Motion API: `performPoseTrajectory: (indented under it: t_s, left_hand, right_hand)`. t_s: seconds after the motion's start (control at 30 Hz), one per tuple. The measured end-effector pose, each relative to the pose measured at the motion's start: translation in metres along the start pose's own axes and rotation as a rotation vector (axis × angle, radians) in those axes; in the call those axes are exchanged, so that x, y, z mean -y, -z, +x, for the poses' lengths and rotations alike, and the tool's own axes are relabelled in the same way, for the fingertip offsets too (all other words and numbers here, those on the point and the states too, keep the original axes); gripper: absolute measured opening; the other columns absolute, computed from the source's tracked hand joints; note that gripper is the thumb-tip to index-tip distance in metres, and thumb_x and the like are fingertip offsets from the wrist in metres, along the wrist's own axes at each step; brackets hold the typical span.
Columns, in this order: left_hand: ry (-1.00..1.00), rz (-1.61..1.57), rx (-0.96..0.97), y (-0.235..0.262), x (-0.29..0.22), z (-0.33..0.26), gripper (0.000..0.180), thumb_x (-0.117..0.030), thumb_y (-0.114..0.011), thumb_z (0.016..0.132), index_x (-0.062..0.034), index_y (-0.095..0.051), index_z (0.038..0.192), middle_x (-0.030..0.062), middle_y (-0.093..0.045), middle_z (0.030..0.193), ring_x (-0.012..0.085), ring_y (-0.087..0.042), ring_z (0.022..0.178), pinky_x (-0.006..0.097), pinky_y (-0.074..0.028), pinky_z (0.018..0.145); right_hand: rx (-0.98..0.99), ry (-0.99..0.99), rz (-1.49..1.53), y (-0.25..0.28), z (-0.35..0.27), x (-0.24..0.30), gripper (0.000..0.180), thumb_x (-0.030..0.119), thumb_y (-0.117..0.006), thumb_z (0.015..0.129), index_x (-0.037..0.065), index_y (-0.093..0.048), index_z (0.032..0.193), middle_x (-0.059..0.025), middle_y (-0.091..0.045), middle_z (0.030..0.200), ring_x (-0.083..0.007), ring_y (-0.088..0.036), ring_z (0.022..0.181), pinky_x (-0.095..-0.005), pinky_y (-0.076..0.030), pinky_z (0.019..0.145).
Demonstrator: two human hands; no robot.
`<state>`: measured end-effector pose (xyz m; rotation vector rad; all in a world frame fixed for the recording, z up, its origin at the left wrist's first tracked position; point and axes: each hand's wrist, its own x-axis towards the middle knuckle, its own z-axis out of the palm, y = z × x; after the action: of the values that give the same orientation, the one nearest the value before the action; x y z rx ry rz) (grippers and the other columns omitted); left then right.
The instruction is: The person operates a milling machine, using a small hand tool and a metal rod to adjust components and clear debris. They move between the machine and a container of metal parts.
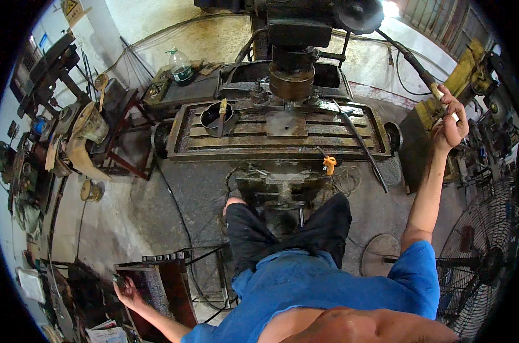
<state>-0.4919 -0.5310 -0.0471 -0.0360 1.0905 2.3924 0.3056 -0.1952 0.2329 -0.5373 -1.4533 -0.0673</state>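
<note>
While the left hand [124, 285] is closing on a small dark piece above the red stand [167, 280], the right hand [451, 123] is gripping the long lever [411, 60], fingers wrapped, steadying the machine's table [279, 134] ahead.

Yellow triangular warning sign [71, 7] at upper left wall; clear plastic bottle [181, 66] with green-white label behind the machine.

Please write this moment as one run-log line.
right hand: grips machine lever | left hand: holds small dark part | flat plate: on machine table
</note>
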Motion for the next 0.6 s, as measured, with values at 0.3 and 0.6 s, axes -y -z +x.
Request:
performPoseTrajectory:
  t_s: [0.3, 0.6]
  left_hand:
    - [0.191, -0.145, 0.419, -0.187, 0.129, 0.034, 0.034, -0.031, -0.057, 0.082, 0.0002, -0.053, 0.095, 0.0188, -0.056, 0.091, 0.0332, -0.053, 0.085, 0.053, -0.037, 0.088]
    - [0.556, 0.301, 0.660, -0.294, 0.286, -0.010, 0.034, -0.034, -0.049, 0.088, -0.0008, -0.046, 0.088, 0.0134, -0.055, 0.065, 0.0225, -0.057, 0.048, 0.038, -0.052, 0.053]
  right_hand:
    - [0.044, 0.060, -0.117, -0.001, 0.037, 0.010, 0.017, 0.010, -0.048, 0.079, -0.006, -0.051, 0.073, -0.0134, -0.055, 0.081, -0.0338, -0.055, 0.093, -0.0450, -0.035, 0.090]
    - [0.395, 0.163, -0.418, 0.026, 0.176, -0.003, 0.018, 0.005, -0.043, 0.086, -0.008, -0.054, 0.087, -0.0135, -0.057, 0.094, -0.0268, -0.055, 0.098, -0.0336, -0.042, 0.085]
